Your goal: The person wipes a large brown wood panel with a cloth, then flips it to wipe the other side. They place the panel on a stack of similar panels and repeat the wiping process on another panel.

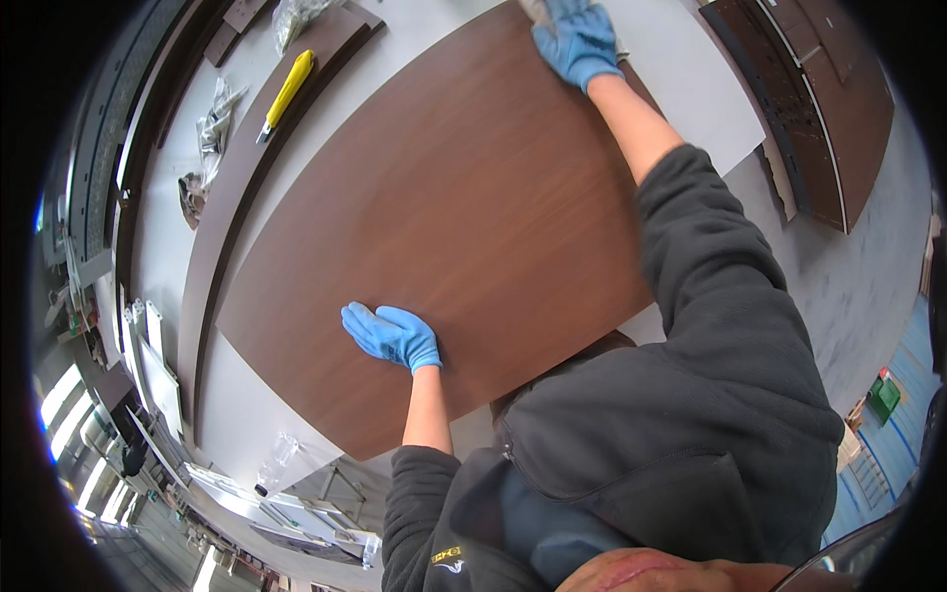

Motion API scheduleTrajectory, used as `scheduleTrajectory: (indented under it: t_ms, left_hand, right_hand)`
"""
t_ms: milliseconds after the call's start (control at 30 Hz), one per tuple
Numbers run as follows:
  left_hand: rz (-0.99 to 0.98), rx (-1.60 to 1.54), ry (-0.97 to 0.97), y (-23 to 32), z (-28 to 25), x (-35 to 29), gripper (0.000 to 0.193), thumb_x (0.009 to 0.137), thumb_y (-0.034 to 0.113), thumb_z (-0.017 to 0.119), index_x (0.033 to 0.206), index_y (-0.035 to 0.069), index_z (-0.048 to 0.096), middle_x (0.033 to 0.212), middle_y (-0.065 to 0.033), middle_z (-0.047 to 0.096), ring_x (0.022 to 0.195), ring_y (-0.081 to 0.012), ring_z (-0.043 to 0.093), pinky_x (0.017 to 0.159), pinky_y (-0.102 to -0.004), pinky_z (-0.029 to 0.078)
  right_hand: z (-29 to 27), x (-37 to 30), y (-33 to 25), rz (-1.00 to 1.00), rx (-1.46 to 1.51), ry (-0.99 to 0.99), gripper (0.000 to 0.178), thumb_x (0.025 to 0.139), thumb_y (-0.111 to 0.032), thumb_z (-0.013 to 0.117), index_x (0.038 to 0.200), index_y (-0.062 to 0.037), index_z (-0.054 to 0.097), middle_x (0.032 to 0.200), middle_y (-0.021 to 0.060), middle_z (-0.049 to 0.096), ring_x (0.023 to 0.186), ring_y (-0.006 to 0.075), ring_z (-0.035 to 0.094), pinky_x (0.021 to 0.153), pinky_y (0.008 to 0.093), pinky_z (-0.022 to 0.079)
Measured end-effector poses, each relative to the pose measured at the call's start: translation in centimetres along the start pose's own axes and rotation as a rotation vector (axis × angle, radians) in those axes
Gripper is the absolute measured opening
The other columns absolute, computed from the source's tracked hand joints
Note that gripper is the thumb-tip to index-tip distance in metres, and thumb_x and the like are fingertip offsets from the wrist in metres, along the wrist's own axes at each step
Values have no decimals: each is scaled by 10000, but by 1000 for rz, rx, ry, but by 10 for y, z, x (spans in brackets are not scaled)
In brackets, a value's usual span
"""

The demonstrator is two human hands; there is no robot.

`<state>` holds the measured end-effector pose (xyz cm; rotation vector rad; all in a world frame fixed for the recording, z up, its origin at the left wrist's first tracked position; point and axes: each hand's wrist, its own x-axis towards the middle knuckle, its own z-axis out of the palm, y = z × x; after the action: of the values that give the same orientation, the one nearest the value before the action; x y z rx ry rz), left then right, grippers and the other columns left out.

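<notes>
We see the big brown board [464, 197] mid-frame, long from lower left to upper right, with our left hand [392, 336] flat and open on its lower part and our right hand [576, 44] up top (gripping, we can't tell).

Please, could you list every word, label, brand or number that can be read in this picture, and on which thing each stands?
No text can be quoted reliably.
Dark jacket: small yellow print above a pale emblem; too small to read with certainty.
Yellow cutter: no readable text.
Brown panel: no text visible.
Left hand in a blue glove: no readable text.
</notes>
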<state>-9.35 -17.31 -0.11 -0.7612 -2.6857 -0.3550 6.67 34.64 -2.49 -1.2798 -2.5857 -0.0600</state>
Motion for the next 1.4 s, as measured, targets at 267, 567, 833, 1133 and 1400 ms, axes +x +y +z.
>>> scheduleTrajectory:
  t_ms: [267, 567, 833, 1133, 1400]
  left_hand:
    - [15, -20, -22, 1, -1, 1, 489, 1072, 162, 511, 1485, -94, 567, 1568, -297, 555, 1503, -466, 476, 1281, -565, 327]
    - [21, 33, -44, 2, -1, 0, 496, 1074, 164, 507, 1488, -104, 560, 1580, -299, 543, 1510, -471, 464, 1285, -565, 320]
    - [17, 16, -45, 1, 0, 1, 496, 1081, 175, 504, 1491, -100, 558, 1583, -304, 537, 1512, -469, 462, 1283, -565, 321]
    - [32, 42, -46, -7, 4, -1, 513, 1089, 200, 504, 1511, -88, 548, 1600, -289, 528, 1522, -466, 451, 1285, -566, 311]
    - [7, -7, -21, -6, 5, -5, 510, 1086, 201, 521, 1510, -81, 553, 1601, -287, 529, 1520, -457, 458, 1279, -561, 317]
  right_hand:
    - [-88, -232, 50, -258, 255, 163, 590, 986, -339, 698, 1460, 2, 611, 1644, 204, 502, 1544, 391, 453, 1294, 532, 319]
    - [-25, -58, 48, -171, 212, 127, 548, 1038, -338, 631, 1504, -59, 558, 1644, 159, 510, 1514, 349, 474, 1265, 459, 357]
    - [-48, -162, 72, -192, 204, 181, 523, 1031, -346, 629, 1462, -52, 596, 1587, 181, 567, 1509, 346, 490, 1266, 457, 368]
    - [-17, -55, 53, -138, 121, 100, 517, 1048, -340, 587, 1477, -51, 590, 1587, 165, 572, 1512, 344, 490, 1259, 483, 367]
    - [-46, -145, 71, -178, 138, 122, 539, 1028, -338, 607, 1503, -84, 585, 1604, 178, 546, 1502, 374, 498, 1251, 485, 378]
